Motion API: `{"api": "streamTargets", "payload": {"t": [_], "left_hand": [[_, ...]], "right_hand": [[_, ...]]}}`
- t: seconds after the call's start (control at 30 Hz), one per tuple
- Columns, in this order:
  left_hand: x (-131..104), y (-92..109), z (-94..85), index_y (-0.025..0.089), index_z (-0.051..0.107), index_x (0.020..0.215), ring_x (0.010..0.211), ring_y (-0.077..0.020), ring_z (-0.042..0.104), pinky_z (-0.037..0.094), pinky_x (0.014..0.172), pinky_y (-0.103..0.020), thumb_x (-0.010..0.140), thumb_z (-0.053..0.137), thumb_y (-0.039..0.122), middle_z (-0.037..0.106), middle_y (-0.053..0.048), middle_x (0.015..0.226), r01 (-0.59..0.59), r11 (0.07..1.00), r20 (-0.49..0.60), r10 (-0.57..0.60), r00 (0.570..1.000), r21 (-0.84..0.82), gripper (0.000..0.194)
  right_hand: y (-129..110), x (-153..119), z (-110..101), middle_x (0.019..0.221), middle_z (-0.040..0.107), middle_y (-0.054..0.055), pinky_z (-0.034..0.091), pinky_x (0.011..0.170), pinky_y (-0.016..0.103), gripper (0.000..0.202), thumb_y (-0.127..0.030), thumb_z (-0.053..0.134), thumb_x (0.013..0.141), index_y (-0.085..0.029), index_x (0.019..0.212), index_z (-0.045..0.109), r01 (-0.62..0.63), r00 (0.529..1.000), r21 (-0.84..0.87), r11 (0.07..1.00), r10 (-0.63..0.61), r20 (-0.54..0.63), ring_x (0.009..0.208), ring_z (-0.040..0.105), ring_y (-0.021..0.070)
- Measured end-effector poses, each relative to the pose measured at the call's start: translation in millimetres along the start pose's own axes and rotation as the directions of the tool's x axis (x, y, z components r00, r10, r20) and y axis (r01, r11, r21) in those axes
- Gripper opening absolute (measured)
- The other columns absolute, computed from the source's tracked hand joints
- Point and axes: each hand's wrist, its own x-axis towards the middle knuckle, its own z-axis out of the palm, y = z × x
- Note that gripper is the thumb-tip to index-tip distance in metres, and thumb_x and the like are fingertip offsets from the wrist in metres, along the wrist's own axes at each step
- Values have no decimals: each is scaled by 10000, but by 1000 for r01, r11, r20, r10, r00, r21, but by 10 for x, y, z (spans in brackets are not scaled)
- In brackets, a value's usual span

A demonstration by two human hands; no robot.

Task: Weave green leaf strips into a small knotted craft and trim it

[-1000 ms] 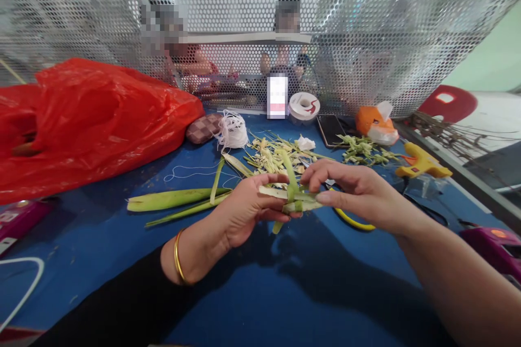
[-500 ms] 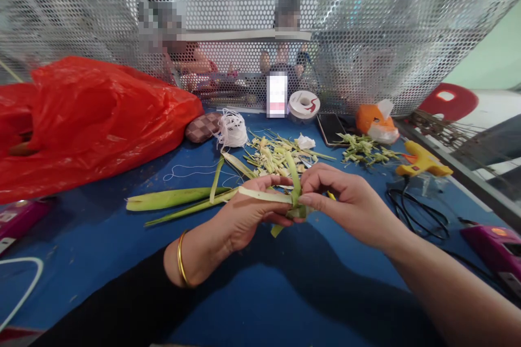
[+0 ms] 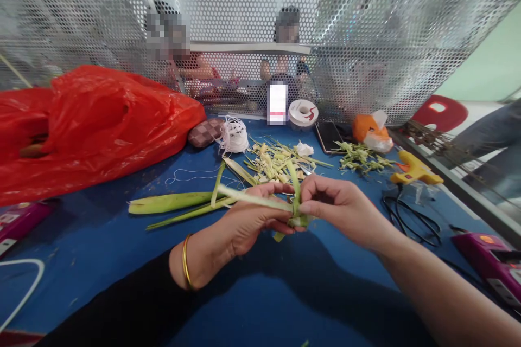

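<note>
Folded green leaf strips (image 3: 296, 195) are held between both hands above the blue table. My left hand (image 3: 256, 211), with a gold bangle at the wrist, is closed around the strips' lower part; one pale end sticks out leftward over it. The fingers of my right hand (image 3: 334, 203) pinch the strips at their right side. Part of the folded piece is hidden by the fingers. Left of my hands lie long green leaves (image 3: 171, 202) on the table. Just beyond my hands is a pile of leaf trimmings (image 3: 272, 160), with a metal blade tip partly showing beside it.
A red plastic bag (image 3: 114, 119) fills the left side. At the back are white string (image 3: 234, 135), a checkered pouch (image 3: 204, 133), a ribbon spool (image 3: 303, 114), a phone (image 3: 329, 136) and an orange tissue pack (image 3: 371, 131). A yellow glue gun (image 3: 417, 169) with black cable stands right. Perforated mesh (image 3: 228, 5) rises behind.
The pale strip end now reaches farther left over my left hand. Both hands keep hold of the leaf strips. The whole view has shifted slightly.
</note>
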Motion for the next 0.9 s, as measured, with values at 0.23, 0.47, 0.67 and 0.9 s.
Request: {"api": "streamTargets", "payload": {"t": [0.23,0.47,0.67,0.9], "left_hand": [[-5,23,-39,134,552,1127,606,-155,709,537,533,-194,677,798,199,748,-80,789,-21,1000,21,20,1000,6,517],[17,20,-30,118,570,1157,581,-168,705,534,508,-207,718,757,176,741,-74,708,6,999,36,-8,999,42,481],[21,26,-27,127,578,1126,558,-147,693,537,508,-196,725,756,166,722,-39,672,12,998,-13,-11,1000,54,440],[29,13,-37,119,570,1135,578,-160,703,536,502,-198,711,750,167,731,-55,694,21,996,-22,-20,1000,81,463]], "right_hand": [[3,26,-79,739,640,-13,489,673,253,221,-308,792,712,-176,780,628,-139,989,294,946,147,-5,683,617,123],[85,31,29,655,671,1,459,595,248,264,-325,820,692,-148,724,627,-265,964,415,870,235,123,576,600,111],[60,12,109,722,692,11,502,648,275,252,-323,815,712,-152,841,684,-249,968,479,842,238,84,619,628,123],[76,11,172,659,697,12,487,617,267,202,-304,816,698,-148,731,693,-271,961,536,800,252,111,575,619,117]]}}
